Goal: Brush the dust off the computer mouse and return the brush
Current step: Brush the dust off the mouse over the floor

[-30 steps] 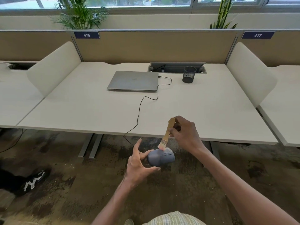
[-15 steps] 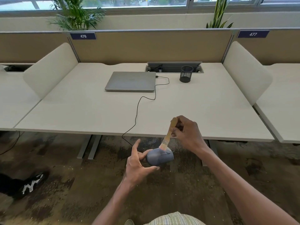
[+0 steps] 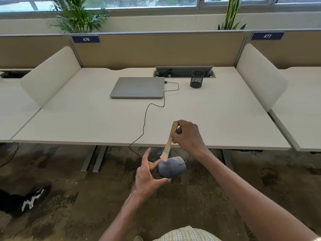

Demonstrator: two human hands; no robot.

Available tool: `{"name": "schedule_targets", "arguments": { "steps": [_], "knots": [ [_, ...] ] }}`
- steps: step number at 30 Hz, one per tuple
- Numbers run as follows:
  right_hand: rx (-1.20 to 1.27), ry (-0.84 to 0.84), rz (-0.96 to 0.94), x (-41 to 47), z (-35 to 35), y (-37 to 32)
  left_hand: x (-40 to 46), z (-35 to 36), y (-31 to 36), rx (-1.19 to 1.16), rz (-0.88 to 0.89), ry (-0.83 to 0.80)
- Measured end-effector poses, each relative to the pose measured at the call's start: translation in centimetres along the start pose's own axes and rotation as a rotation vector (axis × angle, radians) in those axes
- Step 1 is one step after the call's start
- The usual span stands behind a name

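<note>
A grey-blue computer mouse is held in the air below the desk's front edge, above the floor. My left hand grips it from the left, thumb underneath, index finger pointing up. My right hand holds a small brush by its wooden handle. The pale bristles touch the mouse's upper left side. The mouse's black cable runs up over the desk edge to the laptop.
A closed silver laptop lies at the back of the white desk. A black mesh pen cup stands to its right by the cable tray. Curved side dividers flank the desk. A shoe is on the floor at left.
The brush has swept leftward across the top of the mouse, from its middle to its left side. My left hand keeps the mouse in about the same place.
</note>
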State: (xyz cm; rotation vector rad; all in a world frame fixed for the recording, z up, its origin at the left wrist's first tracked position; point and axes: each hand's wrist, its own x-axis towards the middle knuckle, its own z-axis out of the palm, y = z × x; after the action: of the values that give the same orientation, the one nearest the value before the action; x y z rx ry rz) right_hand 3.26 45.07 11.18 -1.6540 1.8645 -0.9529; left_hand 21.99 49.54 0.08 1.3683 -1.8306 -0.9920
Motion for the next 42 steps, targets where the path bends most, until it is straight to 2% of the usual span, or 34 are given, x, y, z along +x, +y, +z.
{"name": "schedule_targets", "arguments": {
  "steps": [9,12,17,28,34,37,42],
  "knots": [
    [-0.146,-0.091,0.171,1.9,0.3,1.8,-0.4,0.0,-0.7,-0.003,0.054,-0.011],
    [-0.153,-0.07,0.162,1.9,0.1,2.3,-0.5,0.1,-1.0,0.002,0.041,-0.014],
    [0.009,-0.05,0.146,1.7,0.2,1.5,-0.2,-0.4,-0.6,-0.011,0.023,-0.002],
    [-0.054,-0.021,0.111,1.0,-0.2,3.2,-0.7,-0.3,-0.8,-0.026,0.039,-0.004],
    [0.176,-0.002,0.067,0.2,-1.3,3.2,-0.6,-1.0,-0.7,-0.05,0.031,0.013],
    [0.154,-0.061,0.006,-0.5,-1.3,3.4,-0.5,-1.2,-0.9,-0.072,0.023,0.025],
    [0.155,-0.009,-0.042,-0.7,-1.1,3.9,-0.6,-1.2,-1.3,-0.08,0.01,0.031]
  ]
}}
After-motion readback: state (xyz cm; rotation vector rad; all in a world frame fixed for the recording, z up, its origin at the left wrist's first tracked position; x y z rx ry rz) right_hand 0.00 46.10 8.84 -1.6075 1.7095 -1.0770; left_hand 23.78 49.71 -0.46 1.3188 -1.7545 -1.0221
